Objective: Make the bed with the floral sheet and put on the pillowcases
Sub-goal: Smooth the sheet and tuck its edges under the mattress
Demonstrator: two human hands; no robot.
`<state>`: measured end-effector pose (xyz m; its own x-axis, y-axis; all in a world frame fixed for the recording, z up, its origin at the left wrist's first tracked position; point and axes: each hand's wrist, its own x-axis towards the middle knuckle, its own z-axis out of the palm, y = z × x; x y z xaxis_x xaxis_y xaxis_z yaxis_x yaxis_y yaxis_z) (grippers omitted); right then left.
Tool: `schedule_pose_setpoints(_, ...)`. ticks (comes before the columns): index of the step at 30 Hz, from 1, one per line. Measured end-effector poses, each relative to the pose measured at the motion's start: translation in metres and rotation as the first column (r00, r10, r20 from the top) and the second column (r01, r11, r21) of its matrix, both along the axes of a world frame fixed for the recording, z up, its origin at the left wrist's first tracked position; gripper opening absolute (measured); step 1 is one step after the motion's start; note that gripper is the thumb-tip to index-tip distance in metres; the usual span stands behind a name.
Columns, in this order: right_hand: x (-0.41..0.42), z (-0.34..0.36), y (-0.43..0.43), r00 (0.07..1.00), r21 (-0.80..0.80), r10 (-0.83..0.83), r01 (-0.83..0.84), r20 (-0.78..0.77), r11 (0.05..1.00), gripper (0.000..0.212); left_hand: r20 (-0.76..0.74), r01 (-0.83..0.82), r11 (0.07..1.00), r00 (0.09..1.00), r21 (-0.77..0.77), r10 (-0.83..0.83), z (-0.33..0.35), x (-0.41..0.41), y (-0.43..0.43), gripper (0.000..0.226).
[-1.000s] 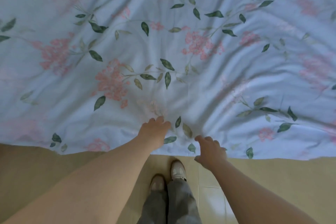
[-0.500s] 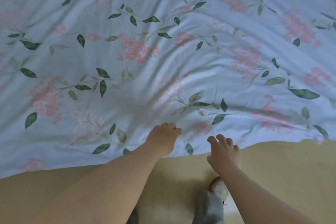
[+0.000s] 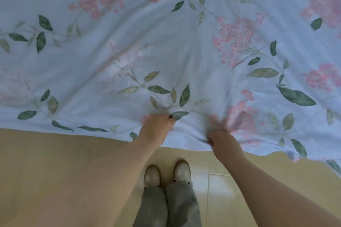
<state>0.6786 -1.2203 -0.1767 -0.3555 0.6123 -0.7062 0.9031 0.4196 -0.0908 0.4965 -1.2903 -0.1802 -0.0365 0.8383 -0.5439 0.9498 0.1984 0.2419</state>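
The floral sheet (image 3: 166, 46), pale blue with pink blossoms and green leaves, fills the upper two thirds of the head view and hangs over the near side of the bed. Folds in it run down toward my hands. My left hand (image 3: 156, 125) pinches the cloth just above the sheet's lower hem. My right hand (image 3: 219, 134), blurred by motion, grips a bunch of the same hem a short way to the right. No pillowcases or pillows are in sight.
Below the hem lies a yellowish tiled floor (image 3: 55, 171). My two feet in light shoes (image 3: 167, 174) and grey trouser legs stand close to the bed, between my forearms. The sheet's lower right corner (image 3: 332, 164) droops lower than the rest.
Both hands were resting loosely at the hem with fingers apart; now both have closed on the cloth. The view has shifted sideways along the bed, and the folds now converge on my hands.
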Motion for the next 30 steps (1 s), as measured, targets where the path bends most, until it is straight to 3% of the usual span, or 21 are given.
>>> schedule_pose_setpoints(3,0.014,0.003,-0.015,1.000,-0.083,-0.027,0.027,0.011,0.996,0.030,0.031,-0.038,0.989,0.999,-0.145,0.043,0.001,0.010,-0.007,0.017)
schedule_pose_setpoints(7,0.027,0.022,-0.014,0.998,-0.145,-0.057,0.057,0.007,0.988,0.031,-0.009,0.072,0.974,0.997,-0.216,-0.076,0.016,0.016,-0.004,0.016)
schedule_pose_setpoints(10,0.043,0.035,-0.013,0.998,-0.104,-0.058,0.057,-0.010,0.993,0.044,-0.029,0.061,0.980,0.997,-0.189,-0.068,0.033,0.033,0.002,0.029)
schedule_pose_setpoints(20,0.160,0.056,0.067,0.995,0.220,-0.091,0.079,0.046,0.972,0.047,0.033,0.125,0.991,0.991,0.037,-0.126,0.052,0.169,0.085,0.040)
schedule_pose_setpoints(26,0.282,0.034,0.146,0.977,0.242,0.083,-0.130,0.195,0.962,0.072,-0.058,-0.053,0.998,0.997,-0.033,0.051,0.026,0.285,0.142,0.054)
schedule_pose_setpoints(28,0.319,0.028,0.171,0.975,0.225,0.129,-0.169,0.182,0.960,0.066,-0.109,-0.144,0.982,0.985,-0.120,0.131,0.018,0.322,0.159,0.037)
schedule_pose_setpoints(30,0.344,0.024,0.193,0.975,0.192,0.182,-0.205,0.126,0.960,0.046,-0.127,-0.206,0.959,0.975,-0.194,0.183,0.016,0.343,0.169,0.029)
